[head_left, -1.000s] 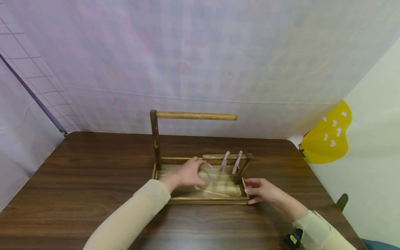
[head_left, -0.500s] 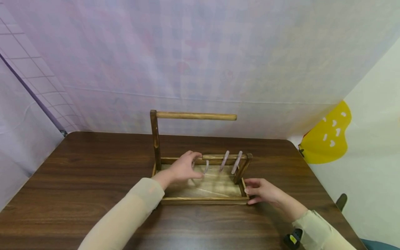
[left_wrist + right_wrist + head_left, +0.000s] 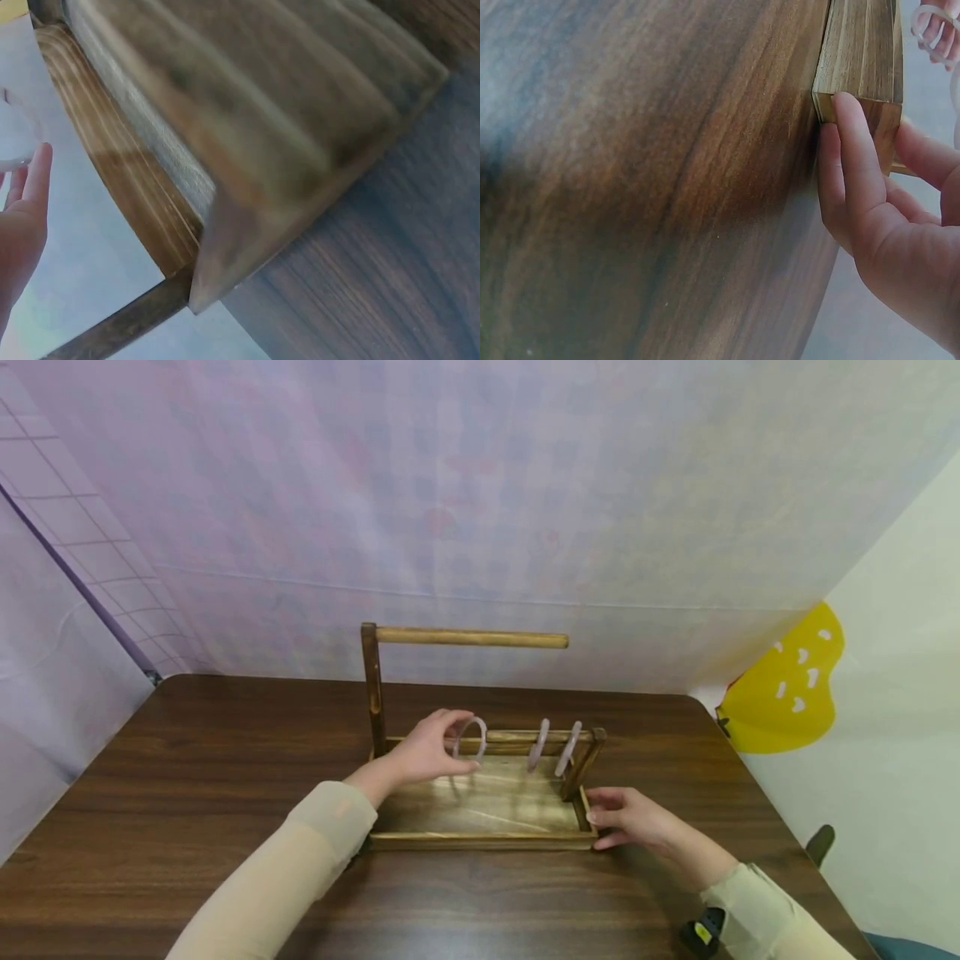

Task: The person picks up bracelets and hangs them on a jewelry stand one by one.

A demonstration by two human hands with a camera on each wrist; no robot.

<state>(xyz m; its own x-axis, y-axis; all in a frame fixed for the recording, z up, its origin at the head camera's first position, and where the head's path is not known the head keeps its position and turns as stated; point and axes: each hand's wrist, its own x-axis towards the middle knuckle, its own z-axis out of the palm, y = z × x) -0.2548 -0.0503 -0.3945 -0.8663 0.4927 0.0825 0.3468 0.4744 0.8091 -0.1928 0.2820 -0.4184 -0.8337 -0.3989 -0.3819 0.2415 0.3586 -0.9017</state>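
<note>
My left hand pinches a pale, translucent bangle between thumb and fingers. The bangle stands upright at the free left end of the low bar of a wooden jewelry rack. Only part of the bangle and of the hand appears in the left wrist view. Two similar bangles, one in the middle and one near the post, hang on that bar. My right hand grips the rack's right end wall, fingers outside and thumb over the edge in the right wrist view.
A taller bar on a left post rises behind the left hand. The rack rests on a dark wooden table. Behind the table hangs a pale checked curtain; a yellow cutout is at right.
My left hand has moved left and a little away from me, carrying the bangle from over the tray to the low bar's free end. The right hand has stayed in place.
</note>
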